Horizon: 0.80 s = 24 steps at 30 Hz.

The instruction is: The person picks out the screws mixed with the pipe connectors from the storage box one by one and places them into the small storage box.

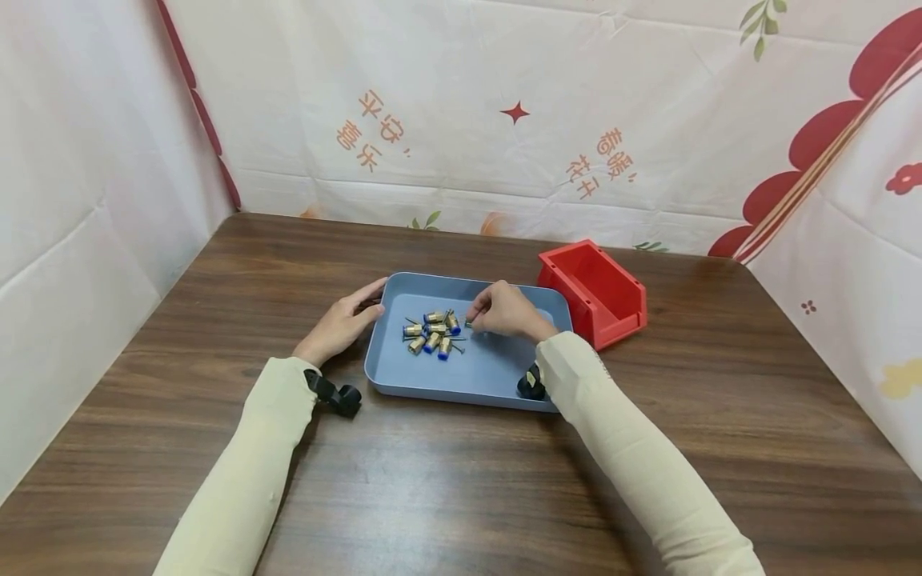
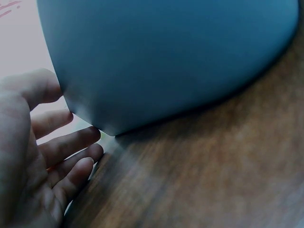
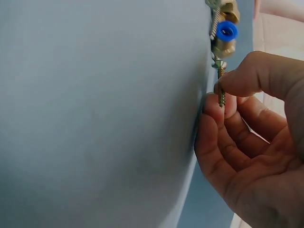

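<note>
Okay, so going off the blue tray (image 1: 468,372): your left hand (image 1: 340,326) is at its left edge, fingers loosely extended against the wall, and your right hand (image 1: 503,310) is over the inside, pinching one small screw (image 3: 221,72) between thumb and fingers, right next to the pile. Looks early on to me tbh. You've got that one screw singled out, but the brass fittings (image 1: 435,329) with blue ends and several loose screws (image 1: 458,349) are all jumbled together left of the tray's middle, so most of the picking seems left to do. The red bin (image 1: 576,292) sits just beside the tray's far right corner; can't make out any parts in it from here.
</note>
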{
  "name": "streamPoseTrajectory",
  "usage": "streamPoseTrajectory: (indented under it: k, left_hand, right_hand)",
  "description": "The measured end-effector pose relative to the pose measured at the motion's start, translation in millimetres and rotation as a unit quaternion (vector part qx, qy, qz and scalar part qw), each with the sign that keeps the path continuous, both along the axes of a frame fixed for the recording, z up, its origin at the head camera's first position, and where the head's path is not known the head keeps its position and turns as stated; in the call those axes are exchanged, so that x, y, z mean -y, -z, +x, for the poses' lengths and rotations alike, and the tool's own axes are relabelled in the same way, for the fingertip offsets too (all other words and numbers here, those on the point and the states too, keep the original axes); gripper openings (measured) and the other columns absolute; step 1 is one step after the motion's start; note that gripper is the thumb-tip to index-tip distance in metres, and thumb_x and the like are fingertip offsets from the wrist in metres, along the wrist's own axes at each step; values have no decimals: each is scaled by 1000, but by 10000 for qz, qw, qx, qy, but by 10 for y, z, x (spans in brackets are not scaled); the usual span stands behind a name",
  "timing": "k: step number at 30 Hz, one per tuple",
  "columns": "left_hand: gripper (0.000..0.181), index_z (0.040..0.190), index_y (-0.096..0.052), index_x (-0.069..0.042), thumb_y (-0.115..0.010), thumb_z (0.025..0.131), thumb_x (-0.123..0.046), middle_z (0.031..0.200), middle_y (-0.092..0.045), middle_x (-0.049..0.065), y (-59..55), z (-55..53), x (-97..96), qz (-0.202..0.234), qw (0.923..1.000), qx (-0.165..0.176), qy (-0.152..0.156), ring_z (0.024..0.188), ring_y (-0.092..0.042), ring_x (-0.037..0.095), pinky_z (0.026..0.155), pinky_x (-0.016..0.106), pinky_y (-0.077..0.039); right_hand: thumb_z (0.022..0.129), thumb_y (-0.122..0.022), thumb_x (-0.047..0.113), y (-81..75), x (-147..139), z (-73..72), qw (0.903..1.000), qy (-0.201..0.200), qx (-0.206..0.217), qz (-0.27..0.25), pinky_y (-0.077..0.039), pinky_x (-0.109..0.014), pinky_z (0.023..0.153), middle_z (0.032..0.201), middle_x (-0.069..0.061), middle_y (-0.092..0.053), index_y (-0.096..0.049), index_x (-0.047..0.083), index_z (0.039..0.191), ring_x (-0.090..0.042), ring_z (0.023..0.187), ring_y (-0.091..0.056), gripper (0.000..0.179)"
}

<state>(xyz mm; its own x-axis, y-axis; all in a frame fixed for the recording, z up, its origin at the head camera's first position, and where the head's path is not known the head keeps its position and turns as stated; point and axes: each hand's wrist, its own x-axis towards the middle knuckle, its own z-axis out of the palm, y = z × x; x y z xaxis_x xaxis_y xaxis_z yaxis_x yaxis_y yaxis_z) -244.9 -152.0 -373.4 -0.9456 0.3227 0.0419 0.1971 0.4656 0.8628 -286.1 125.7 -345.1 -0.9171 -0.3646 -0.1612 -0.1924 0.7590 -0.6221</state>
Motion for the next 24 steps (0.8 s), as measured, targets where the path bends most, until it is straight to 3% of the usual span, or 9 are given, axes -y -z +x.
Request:
streamPoseTrajectory:
  k: [6,14,24]
  left_hand:
    - [55,152,-27,-19,-45,101,-29,153,-33,13,180,-112,66,12,9999,-99,-27,140,-32,33,110,54,-30]
    - [54,152,-28,-18,-45,101,-27,153,-35,13,185,-109,44,-17,9999,-159,-11,139,-33,33,110,54,-30]
    - [55,152,-27,-20,-45,101,-29,153,-33,12,185,-102,49,27,9999,-99,-20,141,-31,32,111,55,-28]
  right_hand:
    - [81,-71,8,-81,-105,11,9999,100,-13,-4,-52,-25,71,91,-11,-73,-75,3,95,-17,74,-60,15]
    - [80,-73,9,-169,-255,21,9997,178,-192,-17,-55,-29,77,94,-10,-72,-75,4,98,-19,78,-63,18]
    - [81,-72,13,-340,-469,41,9985,442,-257,180,-52,-27,72,95,-7,-72,-74,9,101,-23,81,-60,20]
